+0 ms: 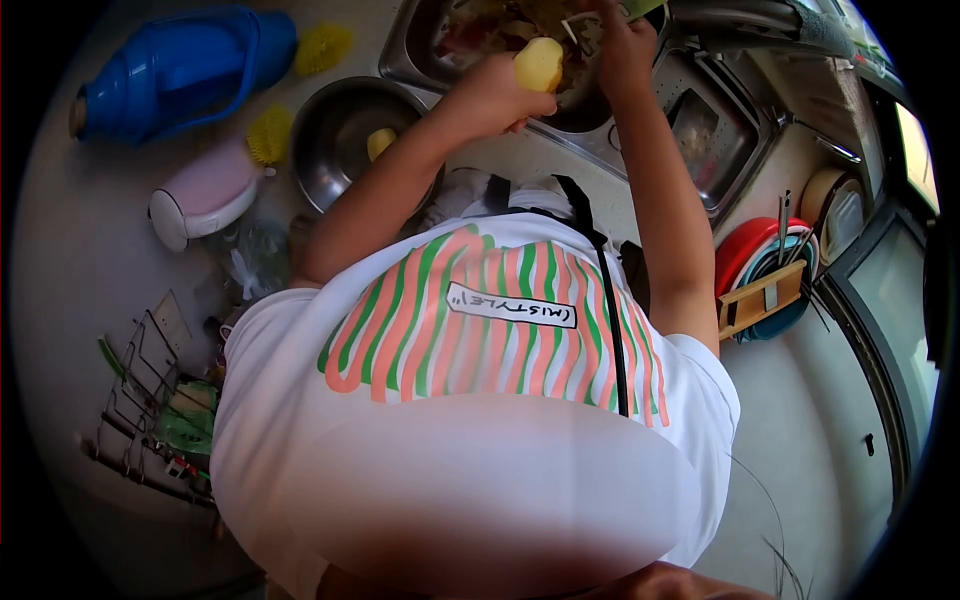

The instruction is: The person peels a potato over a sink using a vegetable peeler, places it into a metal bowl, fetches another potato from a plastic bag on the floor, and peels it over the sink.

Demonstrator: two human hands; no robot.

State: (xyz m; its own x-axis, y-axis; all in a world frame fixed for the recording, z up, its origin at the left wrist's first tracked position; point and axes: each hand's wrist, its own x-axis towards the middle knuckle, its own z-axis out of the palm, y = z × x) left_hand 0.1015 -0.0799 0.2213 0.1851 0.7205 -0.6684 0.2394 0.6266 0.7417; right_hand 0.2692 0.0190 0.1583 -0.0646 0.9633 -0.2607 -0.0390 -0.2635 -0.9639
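Observation:
A peeled yellow potato (539,66) is gripped in my left hand (495,95), over the front of the left sink basin (408,48). My right hand (628,48) is closed around a light green tool (640,8), cut off by the top edge of the view; its working end is hard to make out. A thin pale strip shows between the hands. Below them a basin in the sink holds brownish and reddish scraps (500,28), partly hidden by my hands. Left of my left forearm, a steel bowl (318,150) holds another peeled yellow piece (380,143).
A blue thermos (170,75), yellow scrubbers (325,48) and a pink-and-white kettle (205,195) stand at left. The second sink basin (735,150) is right of my right forearm. Stacked colored basins (745,245) and a wooden slicer (765,300) sit farther right. A wire rack (135,400) is lower left.

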